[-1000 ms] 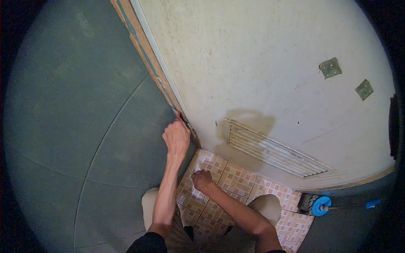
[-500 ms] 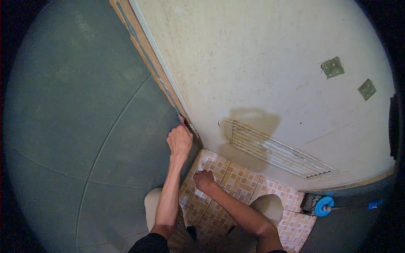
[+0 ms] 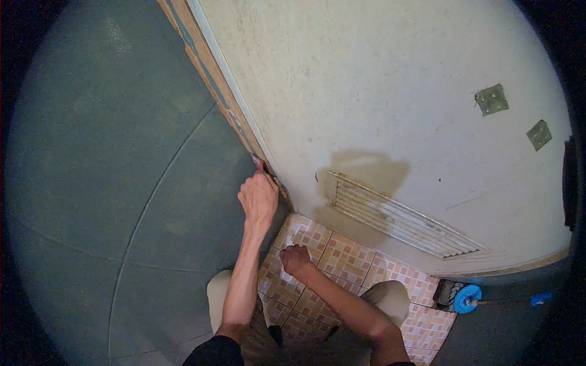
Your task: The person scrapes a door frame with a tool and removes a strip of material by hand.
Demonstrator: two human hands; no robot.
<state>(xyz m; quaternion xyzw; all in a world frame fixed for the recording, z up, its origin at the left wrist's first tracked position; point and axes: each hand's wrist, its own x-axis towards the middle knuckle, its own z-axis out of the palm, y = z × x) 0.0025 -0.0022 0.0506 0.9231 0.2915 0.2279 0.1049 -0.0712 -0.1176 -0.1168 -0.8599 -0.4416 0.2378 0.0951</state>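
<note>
My left hand (image 3: pixel 259 198) is closed round a small slim tool (image 3: pixel 259 163) with a reddish body and a pale tip; its exact kind is too small to tell. The tip rests at the lower part of a wooden door frame (image 3: pixel 207 55), which is brown with a grey-green strip of uneven outline along it. Lower down, my right hand (image 3: pixel 296 259) is curled into a fist above the tiled floor. Whatever its fingers may hold is hidden.
A dark green-grey wall (image 3: pixel 122 152) fills the left. Ahead stands a dirty white door (image 3: pixel 366 91) with a louvred vent (image 3: pixel 403 213) and two green patches (image 3: pixel 492 100). Patterned tiles (image 3: pixel 348 256) cover the floor. A blue disc on a rod (image 3: pixel 468 299) sits at the right.
My left hand has moved slightly up and left along the door frame with the tool. The right hand stays in place. The view has shifted a little.
</note>
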